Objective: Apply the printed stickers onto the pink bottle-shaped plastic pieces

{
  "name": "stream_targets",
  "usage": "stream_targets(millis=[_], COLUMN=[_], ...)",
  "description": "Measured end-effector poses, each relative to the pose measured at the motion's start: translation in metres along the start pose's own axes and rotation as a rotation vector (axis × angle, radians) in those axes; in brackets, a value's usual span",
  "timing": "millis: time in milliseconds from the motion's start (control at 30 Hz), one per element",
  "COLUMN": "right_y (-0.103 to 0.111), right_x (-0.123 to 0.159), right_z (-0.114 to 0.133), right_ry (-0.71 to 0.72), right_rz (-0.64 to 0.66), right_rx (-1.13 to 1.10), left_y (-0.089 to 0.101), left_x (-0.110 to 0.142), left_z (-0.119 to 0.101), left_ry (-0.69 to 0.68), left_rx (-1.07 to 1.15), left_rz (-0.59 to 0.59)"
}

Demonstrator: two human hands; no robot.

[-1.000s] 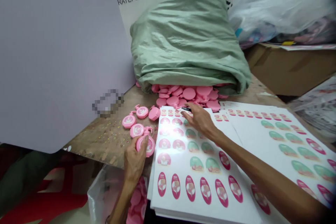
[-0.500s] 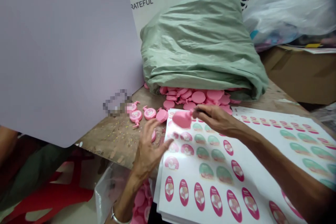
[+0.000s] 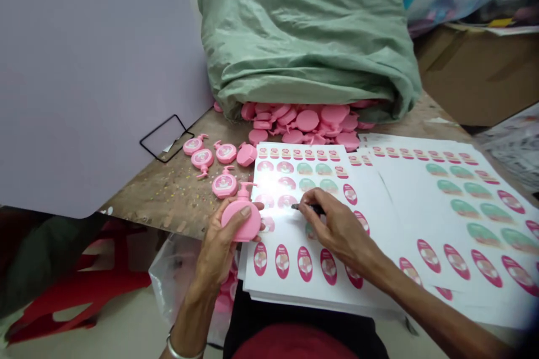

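A pink toy pump bottle [image 3: 241,220] is held upright in my left hand [image 3: 213,249], thumb across its plain face and fingers behind it. My right hand [image 3: 337,230] is closed around a slim black pointed tool [image 3: 316,209], whose exact kind I cannot make out. The tool's tip is over the sticker sheet [image 3: 290,286], at a pink dome-shaped sticker [image 3: 287,202]. Rows of pink and green stickers cover this sheet. Left of it lie several pink bottles, most with a label on the face, such as the labelled bottle [image 3: 224,185].
Behind the sheets, a large green sack [image 3: 307,39] spills a heap of pink bottles [image 3: 307,120]. More sticker sheets [image 3: 400,179] lie to the right. A grey panel [image 3: 92,78] borders the left. Below the wooden table [image 3: 168,202] are a clear bag [image 3: 172,269] and a red stool [image 3: 96,291].
The pink bottle has passed from my right hand into my left, which has closed around it. My right hand has come down to the stickers with the black tool. The view has tilted downward.
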State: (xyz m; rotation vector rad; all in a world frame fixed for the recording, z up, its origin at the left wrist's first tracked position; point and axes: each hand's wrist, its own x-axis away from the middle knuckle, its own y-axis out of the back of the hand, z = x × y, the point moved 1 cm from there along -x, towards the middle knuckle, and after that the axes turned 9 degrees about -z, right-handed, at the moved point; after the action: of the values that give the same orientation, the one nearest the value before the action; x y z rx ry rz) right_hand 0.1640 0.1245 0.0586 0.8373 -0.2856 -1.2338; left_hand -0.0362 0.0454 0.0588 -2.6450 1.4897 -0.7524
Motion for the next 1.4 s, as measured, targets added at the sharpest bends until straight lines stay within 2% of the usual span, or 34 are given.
stream_targets(millis=[100,200,333,500,733,800,900,1033,1100,1167,1233,1333,1400], right_y=[-0.018,-0.034,-0.045,-0.047,-0.045,-0.045,-0.046,-0.047,-0.046,-0.043,-0.037,-0.025,-0.016], right_x=[0.015,0.017,0.017,0.019,0.018,0.017,0.017,0.021,0.023,0.023,0.019,0.012,0.009], right_z=[0.008,0.014,0.013,0.010,0.008,0.007,0.009,0.017,0.020,0.020,0.016,0.014,0.019], right_ry=[0.060,0.146,0.243,0.307,0.290,0.284,0.291,0.419,0.470,0.407,0.216,-0.087,-0.156], right_rz=[-0.047,-0.099,-0.179,-0.171,-0.141,-0.138,-0.156,-0.228,-0.276,-0.328,-0.342,-0.267,-0.187], right_rx=[0.102,0.168,0.277,0.353,0.212,0.205,0.230,0.293,0.249,0.124,-0.051,-0.289,-0.373], left_y=[0.001,0.003,0.006,0.010,0.012,0.011,0.011,0.014,0.016,0.017,0.016,0.011,0.006], left_x=[0.006,0.012,0.022,0.025,0.022,0.022,0.023,0.022,0.021,0.021,0.023,0.027,0.030], left_z=[0.005,0.011,0.018,0.028,0.033,0.033,0.033,0.031,0.032,0.033,0.033,0.029,0.024], left_ry=[0.011,0.058,0.106,0.135,0.096,0.073,0.053,0.014,0.006,0.018,0.036,0.027,0.004], left_rx=[0.013,0.017,0.002,-0.077,-0.116,-0.124,-0.152,-0.220,-0.233,-0.208,-0.154,-0.051,0.021], left_rz=[-0.033,-0.051,-0.007,-0.008,-0.083,-0.129,-0.133,-0.121,-0.102,-0.085,-0.087,-0.102,-0.104])
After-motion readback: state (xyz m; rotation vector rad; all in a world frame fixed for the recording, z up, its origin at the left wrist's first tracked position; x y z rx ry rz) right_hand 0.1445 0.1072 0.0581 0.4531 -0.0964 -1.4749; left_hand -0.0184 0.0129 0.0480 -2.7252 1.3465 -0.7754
